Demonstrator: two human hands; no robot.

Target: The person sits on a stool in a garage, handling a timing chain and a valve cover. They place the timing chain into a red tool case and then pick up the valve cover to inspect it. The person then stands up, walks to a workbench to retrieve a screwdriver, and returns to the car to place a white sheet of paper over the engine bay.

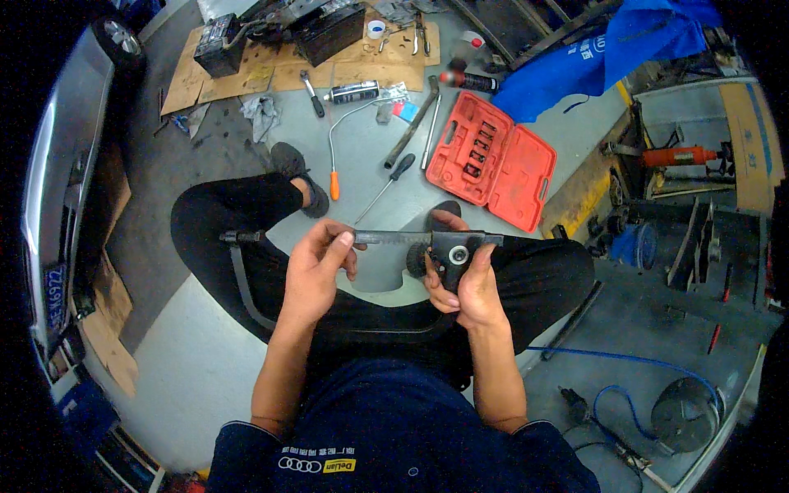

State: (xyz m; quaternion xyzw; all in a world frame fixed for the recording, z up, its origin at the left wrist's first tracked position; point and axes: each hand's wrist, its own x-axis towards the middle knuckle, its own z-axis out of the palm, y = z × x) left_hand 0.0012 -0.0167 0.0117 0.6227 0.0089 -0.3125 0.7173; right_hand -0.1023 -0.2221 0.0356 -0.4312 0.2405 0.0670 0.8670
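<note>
In the head view my left hand [323, 271] grips the left end of a dark grey toothed bar [386, 237] held level over my lap. My right hand [469, 287] holds a black metal block [452, 254] with a silver ringed hole, which sits around the bar's right part. A round black knurled piece [417, 260] shows at the block's left side. A curved black frame [279, 326] lies across my legs, with a fitting at its upper left end.
An open red socket case [519, 177], a screwdriver [401, 168], an orange-handled tool [334, 185] and a pipe [403, 135] lie ahead. Batteries [215, 57] stand on cardboard [185, 99]. A car [66, 205] is at left, a blue cover [567, 74] at upper right, an air hose [625, 357] at lower right.
</note>
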